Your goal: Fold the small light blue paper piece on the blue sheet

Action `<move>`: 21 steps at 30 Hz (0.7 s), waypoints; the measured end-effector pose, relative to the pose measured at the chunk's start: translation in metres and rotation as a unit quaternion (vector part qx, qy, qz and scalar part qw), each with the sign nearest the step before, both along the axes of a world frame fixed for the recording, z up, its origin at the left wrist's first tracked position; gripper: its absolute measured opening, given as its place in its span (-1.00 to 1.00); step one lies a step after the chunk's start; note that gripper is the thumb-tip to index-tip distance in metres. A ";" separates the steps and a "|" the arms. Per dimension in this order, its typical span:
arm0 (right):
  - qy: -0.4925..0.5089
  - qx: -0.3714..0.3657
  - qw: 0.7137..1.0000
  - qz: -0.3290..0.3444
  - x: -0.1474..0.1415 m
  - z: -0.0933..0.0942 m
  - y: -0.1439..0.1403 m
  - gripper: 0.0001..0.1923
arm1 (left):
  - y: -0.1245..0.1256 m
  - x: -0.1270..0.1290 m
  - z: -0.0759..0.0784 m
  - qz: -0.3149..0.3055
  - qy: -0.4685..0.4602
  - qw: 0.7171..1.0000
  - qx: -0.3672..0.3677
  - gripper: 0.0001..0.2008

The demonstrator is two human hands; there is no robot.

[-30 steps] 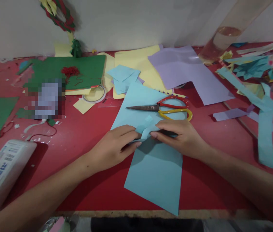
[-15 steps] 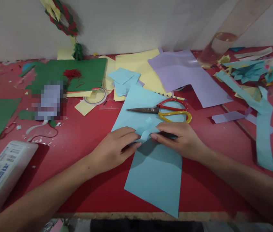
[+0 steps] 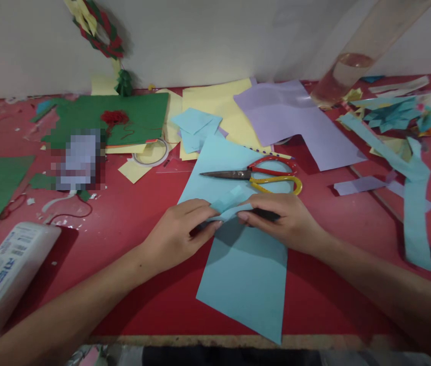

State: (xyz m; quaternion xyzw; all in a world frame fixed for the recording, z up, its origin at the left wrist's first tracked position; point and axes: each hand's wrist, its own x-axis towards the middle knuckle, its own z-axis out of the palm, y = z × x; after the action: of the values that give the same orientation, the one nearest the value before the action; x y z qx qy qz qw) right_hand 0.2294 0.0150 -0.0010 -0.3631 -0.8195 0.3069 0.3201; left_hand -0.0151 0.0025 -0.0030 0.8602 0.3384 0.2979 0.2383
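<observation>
Between my two hands is a small folded piece of light blue paper [image 3: 234, 207]. My left hand [image 3: 185, 226] pinches its left end between thumb and fingers. At the other end, my right hand [image 3: 282, 218] grips it the same way. Under both hands lies a large light blue sheet [image 3: 248, 284], its lower corner reaching the table's front edge. Scissors [image 3: 249, 174] with one red and one yellow handle rest on this sheet just beyond my fingers, blades pointing left.
Yellow sheets [image 3: 238, 109], a purple sheet [image 3: 295, 112] and green paper [image 3: 145, 109] lie at the back. A tape roll [image 3: 150, 152] sits left of centre. A white power bank [image 3: 17, 269] is at left. Blue paper strips [image 3: 417, 218] lie at right, near a clear cylinder [image 3: 345, 76].
The small blue paper has shifted between my fingers; its folded flap now shows larger and flatter. Both hands stay in almost the same place.
</observation>
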 end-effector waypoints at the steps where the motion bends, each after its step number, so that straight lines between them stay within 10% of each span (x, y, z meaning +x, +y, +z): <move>1: 0.002 0.000 1.000 0.001 0.000 0.000 0.000 -0.84 | 0.000 0.000 0.000 0.002 -0.001 1.000 0.000 -0.93; 21: -0.019 -0.015 1.000 -0.007 0.001 0.001 -0.001 -0.77 | 0.002 0.001 0.001 -0.008 0.002 1.000 0.023 -0.80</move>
State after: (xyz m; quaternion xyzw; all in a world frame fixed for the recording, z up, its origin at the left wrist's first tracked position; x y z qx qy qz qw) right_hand 0.2303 0.0138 0.0002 -0.3796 -0.8181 0.3095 0.3013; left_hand -0.0141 0.0040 -0.0017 0.8687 0.3255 0.3019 0.2200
